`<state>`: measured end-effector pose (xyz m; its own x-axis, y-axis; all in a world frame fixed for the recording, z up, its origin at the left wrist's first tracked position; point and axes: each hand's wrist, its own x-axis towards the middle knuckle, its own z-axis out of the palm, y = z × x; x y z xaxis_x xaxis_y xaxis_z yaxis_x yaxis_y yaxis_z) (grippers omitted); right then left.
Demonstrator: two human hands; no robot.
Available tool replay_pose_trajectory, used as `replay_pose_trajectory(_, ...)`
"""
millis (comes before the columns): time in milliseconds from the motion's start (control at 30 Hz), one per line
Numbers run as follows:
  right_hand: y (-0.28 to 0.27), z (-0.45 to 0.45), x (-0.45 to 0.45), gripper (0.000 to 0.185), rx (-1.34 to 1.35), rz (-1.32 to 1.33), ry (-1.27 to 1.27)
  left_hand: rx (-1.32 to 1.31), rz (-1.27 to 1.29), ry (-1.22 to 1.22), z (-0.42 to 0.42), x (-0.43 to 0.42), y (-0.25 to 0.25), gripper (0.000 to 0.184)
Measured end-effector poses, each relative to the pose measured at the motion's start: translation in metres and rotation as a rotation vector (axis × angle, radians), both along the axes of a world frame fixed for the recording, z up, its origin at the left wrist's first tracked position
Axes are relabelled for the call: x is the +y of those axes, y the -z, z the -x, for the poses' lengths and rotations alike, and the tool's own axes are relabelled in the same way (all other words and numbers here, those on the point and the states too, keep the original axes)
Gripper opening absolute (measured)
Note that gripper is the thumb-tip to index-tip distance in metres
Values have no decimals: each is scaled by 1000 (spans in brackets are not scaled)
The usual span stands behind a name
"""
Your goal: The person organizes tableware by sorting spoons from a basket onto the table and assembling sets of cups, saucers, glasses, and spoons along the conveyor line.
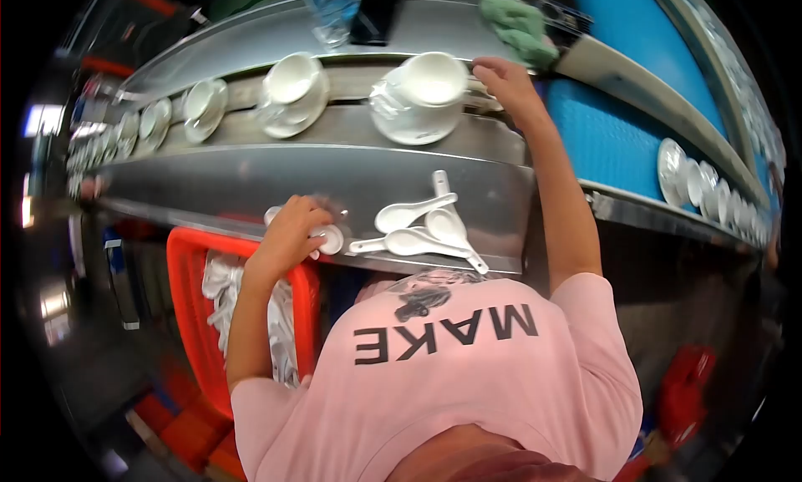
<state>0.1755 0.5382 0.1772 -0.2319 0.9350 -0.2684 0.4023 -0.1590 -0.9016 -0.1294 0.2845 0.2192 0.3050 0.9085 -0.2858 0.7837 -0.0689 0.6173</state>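
My left hand (294,231) is closed around white spoons (331,239) at the bench's near edge, beside a red basket. Their handles are mostly hidden by my fingers. My right hand (511,88) is at the right side of a stack of white cup (434,78) and plate (415,134), partly in clear plastic wrap. Its fingers are stretched out and look empty; whether they touch the stack I cannot tell. Several white ceramic spoons (415,242) lie crossed on the metal bench (334,177) between my hands.
The red basket (180,286) holds white wrapped items. More cup-and-plate sets (292,98) line a conveyor toward the left. A glass (332,18), black phone (378,12) and green cloth (514,24) rest behind. Blue belt (614,135) with wrapped dishes runs on the right.
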Motion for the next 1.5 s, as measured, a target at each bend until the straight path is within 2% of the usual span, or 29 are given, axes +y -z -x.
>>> replay_pose_trajectory(67,-30,-43,-2,25,10,-148,151,-10,-23,-4,1,4,11,20)
replay_pose_trajectory(133,-41,-123,7,21,-211,-483,373,-50,-11,-35,-1,9,15,16)
replay_pose_trajectory(200,-80,-199,2,21,-756,-751,602,-108,43,-135,0,17,16,14)
replay_pose_trajectory(233,-79,-252,2,23,-1171,-1098,626,-121,79,-216,2,21,17,14)
replay_pose_trajectory(300,-89,-339,-7,24,-1403,-1041,715,-234,89,-381,10,26,27,17)
replay_pose_trajectory(333,-79,-389,-11,27,-1521,-892,750,-334,70,-462,16,31,39,20)
replay_pose_trajectory(367,-77,-434,-8,30,-1529,-412,801,-428,49,-558,21,34,46,24)
replay_pose_trajectory(433,-33,-574,-6,41,-1463,-184,557,-449,-89,-604,13,49,27,33)
replay_pose_trajectory(467,-64,-507,-24,47,-807,50,692,-509,-22,-670,9,53,20,33)
replay_pose_trajectory(500,-61,-521,-25,52,-568,89,634,-573,43,-737,7,57,15,34)
replay_pose_trajectory(567,-64,-486,-28,53,-427,84,665,-672,251,-861,12,64,26,30)
replay_pose_trajectory(633,-73,-425,-37,52,-417,-38,659,-712,332,-938,14,73,39,22)
replay_pose_trajectory(733,-54,-363,-42,51,-227,-191,617,-579,325,-938,16,80,55,15)
replay_pose_trajectory(833,-46,-280,-41,48,-15,-82,530,-644,352,-1014,11,89,56,14)
replay_pose_trajectory(967,-41,-162,-27,44,84,-4,352,-797,332,-909,10,88,52,19)
replay_pose_trajectory(1067,-25,-99,-12,46,117,87,173,-505,148,-776,23,71,45,24)
replay_pose_trajectory(1200,27,-47,8,46,246,210,39,44,-159,-243,54,25,36,29)
replay_pose_trajectory(1267,35,-23,12,45,232,220,-23,68,-61,-233,53,8,23,34)
replay_pose_trajectory(1367,31,8,8,42,185,209,-55,91,-23,-236,54,-2,19,30)
replay_pose_trajectory(1433,33,10,6,37,-29,51,-140,136,-10,-239,59,-6,28,26)
replay_pose_trajectory(1500,13,-1,1,37,20,51,-132,157,-7,-233,59,-6,38,19)
